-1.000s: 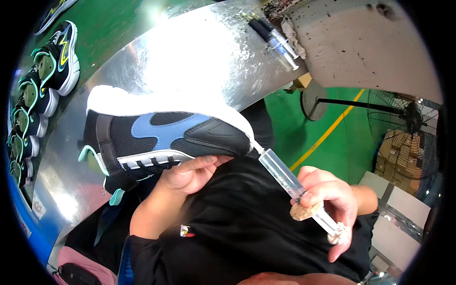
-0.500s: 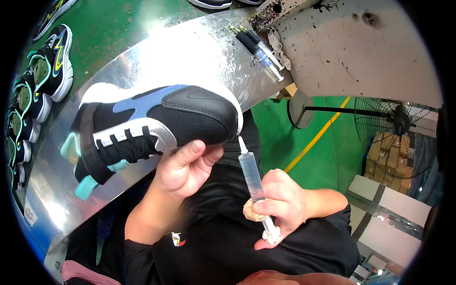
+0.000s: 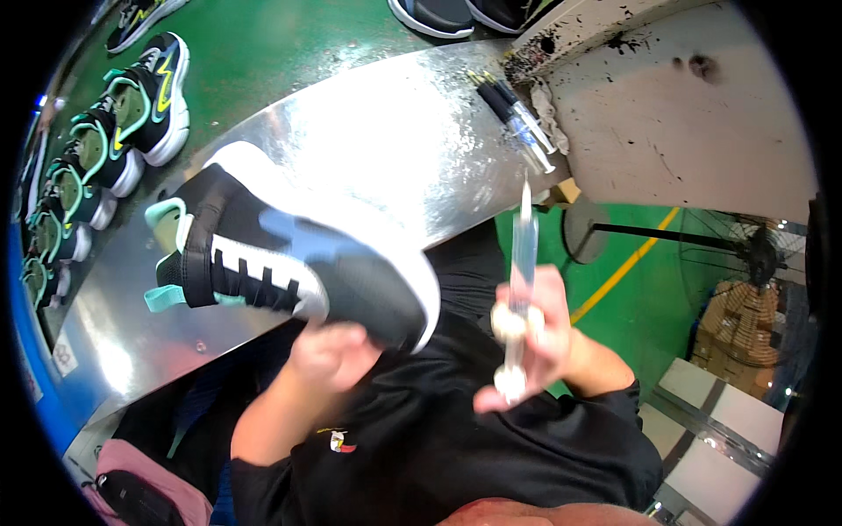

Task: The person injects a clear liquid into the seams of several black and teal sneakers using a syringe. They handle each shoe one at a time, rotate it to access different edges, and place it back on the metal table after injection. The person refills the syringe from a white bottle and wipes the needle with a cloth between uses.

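My left hand (image 3: 329, 355) grips the toe of a black sneaker (image 3: 289, 254) with a white sole, blue side panel and teal heel tab, held tilted above the shiny metal table (image 3: 395, 131). In my right hand (image 3: 535, 337) is a clear syringe (image 3: 522, 263), its tip pointing up and away, a short way right of the shoe's toe and not touching it. Both hands are blurred by motion.
Several more syringes (image 3: 517, 118) lie at the table's far right corner beside a stained white surface (image 3: 675, 105). A row of sneakers (image 3: 114, 131) stands on a green belt to the left. A fan on a stand (image 3: 745, 254) and cardboard boxes are on the right.
The shoe has turned and dropped left, its toe now in my left palm. My right hand swung the syringe from slanted at the toe to nearly upright, away from the shoe.
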Tool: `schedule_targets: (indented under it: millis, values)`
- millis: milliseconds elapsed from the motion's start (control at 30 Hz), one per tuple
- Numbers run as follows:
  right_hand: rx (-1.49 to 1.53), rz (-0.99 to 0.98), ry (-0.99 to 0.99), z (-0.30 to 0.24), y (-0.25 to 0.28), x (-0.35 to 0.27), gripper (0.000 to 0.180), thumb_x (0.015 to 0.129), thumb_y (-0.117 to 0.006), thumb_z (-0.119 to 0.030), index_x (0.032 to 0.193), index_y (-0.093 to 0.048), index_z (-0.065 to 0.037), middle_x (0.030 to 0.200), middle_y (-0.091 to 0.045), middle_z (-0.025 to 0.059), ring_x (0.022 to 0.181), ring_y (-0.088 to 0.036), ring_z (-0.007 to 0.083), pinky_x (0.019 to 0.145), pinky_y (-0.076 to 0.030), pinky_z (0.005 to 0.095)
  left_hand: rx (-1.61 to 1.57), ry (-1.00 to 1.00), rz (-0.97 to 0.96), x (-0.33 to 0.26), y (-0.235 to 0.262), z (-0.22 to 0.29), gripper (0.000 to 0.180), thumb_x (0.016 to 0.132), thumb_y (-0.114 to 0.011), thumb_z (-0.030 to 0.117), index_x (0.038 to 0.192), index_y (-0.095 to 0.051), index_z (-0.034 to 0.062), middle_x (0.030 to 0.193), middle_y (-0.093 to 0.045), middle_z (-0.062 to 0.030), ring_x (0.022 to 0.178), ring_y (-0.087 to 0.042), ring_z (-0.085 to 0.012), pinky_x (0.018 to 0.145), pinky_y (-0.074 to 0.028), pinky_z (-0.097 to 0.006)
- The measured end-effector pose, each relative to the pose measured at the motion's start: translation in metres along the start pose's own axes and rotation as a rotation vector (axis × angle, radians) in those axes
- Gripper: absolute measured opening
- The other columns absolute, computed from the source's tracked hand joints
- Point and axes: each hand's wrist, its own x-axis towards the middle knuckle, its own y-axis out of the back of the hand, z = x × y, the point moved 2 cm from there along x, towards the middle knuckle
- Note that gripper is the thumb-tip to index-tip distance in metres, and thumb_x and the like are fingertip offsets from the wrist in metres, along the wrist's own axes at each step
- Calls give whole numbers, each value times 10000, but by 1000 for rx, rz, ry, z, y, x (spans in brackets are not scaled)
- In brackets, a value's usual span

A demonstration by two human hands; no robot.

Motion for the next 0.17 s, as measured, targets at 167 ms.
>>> schedule_targets:
  millis: [167]
  values:
    - [-118, -59, -124, 78, -32, 7, 1012, 635, -792, -584, 1354, -334, -38, 1242, -438, 198, 1017, -478, 313, 859, -410, 465, 335, -227, 252, -79, 10, 44, 904, 674, -748, 128, 1443, -281, 44, 1405, -443, -140, 1271, -453, -358, 1050, -335, -591]
